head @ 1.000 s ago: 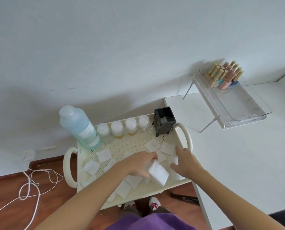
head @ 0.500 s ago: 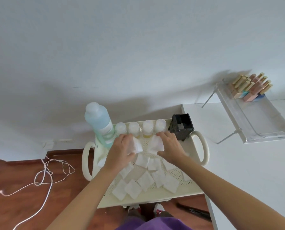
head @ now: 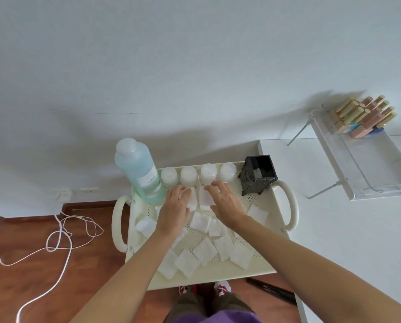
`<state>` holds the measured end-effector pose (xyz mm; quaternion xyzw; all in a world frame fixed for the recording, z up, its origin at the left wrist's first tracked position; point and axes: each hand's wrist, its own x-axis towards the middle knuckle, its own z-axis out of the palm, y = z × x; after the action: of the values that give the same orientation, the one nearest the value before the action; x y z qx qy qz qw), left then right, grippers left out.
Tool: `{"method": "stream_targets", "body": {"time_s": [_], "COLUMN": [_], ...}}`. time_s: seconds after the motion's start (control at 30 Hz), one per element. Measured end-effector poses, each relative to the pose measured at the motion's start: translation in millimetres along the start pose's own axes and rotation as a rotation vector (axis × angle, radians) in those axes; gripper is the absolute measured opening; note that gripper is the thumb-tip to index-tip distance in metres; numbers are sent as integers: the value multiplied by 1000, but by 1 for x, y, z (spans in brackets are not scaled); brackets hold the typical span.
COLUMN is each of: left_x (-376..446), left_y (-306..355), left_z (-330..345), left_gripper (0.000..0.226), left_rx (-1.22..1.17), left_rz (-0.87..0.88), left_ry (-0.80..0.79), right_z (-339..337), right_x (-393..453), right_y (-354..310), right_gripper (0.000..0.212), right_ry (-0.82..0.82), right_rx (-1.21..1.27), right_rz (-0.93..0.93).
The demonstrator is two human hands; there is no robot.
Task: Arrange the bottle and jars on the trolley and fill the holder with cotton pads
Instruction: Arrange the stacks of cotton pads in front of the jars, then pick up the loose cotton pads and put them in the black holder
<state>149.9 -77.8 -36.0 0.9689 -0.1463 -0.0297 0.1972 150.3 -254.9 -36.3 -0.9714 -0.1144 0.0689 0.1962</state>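
Fingers of your left hand curl onto one white square cotton pad; your right hand lies spread and flat over a second pad.

Whether either pad is truly gripped or only pressed down you cannot tell from this view. Since half a second ago both hands have dropped slightly from the jar row onto the perforated cream trolley tray, and the pads they held raised now lie against it. More loose pads are scattered across the tray nearer you. Along the far rim stand the tall clear bottle of pale blue liquid, four small frosted jars in a row, and the black square holder, which has one white pad showing inside. On the white table to the right, a clear acrylic rack carries pink and gold-capped bottles.
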Motion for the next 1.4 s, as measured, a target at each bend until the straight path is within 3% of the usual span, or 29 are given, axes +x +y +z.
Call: {"method": "stream_targets", "body": {"time_s": [0.07,0.13,0.27,0.33,0.43,0.53,0.7,0.8,0.93,1.03,1.17,1.4], "left_x": [4,21,15,18,8,15,37,50,63,67,63,39], "left_y": [-2,20,21,50,72,88,101,97,101,103,101,103], "left_z": [1,3,2,26,30,43,73,84,99,105,107,71], "left_gripper": [51,51,60,61,50,42,43,44,32,28,18,6], "left_rx": [-12,-5,47,-32,-144,-225,-286,-186,-51,-42,-42,-245], "left_rz": [0,109,78,200,323,406,269,126,60,19,0,78], "left_ry": [0,-10,68,51,25,-98,-233,-230,-269,-315,-341,-147], "right_z": [2,-8,-5,3,9,6,4,5,3,4,1,-13], "right_x": [3,-4,-7,-27,-55,-75,-70,-57,-52,-49,-51,-60], "right_y": [0,21,14,46,67,92,99,89,93,96,94,86], "right_gripper": [49,49,55,60,59,53,50,56,57,57,40,35], "right_ry": [16,77,87,153,224,132,-135,-195,-252,-267,-292,-120], "right_rx": [17,45,51,100,159,112,-83,-124,-186,-163,-132,-32], "right_rz": [3,82,71,259,396,555,539,484,543,571,595,548]}}
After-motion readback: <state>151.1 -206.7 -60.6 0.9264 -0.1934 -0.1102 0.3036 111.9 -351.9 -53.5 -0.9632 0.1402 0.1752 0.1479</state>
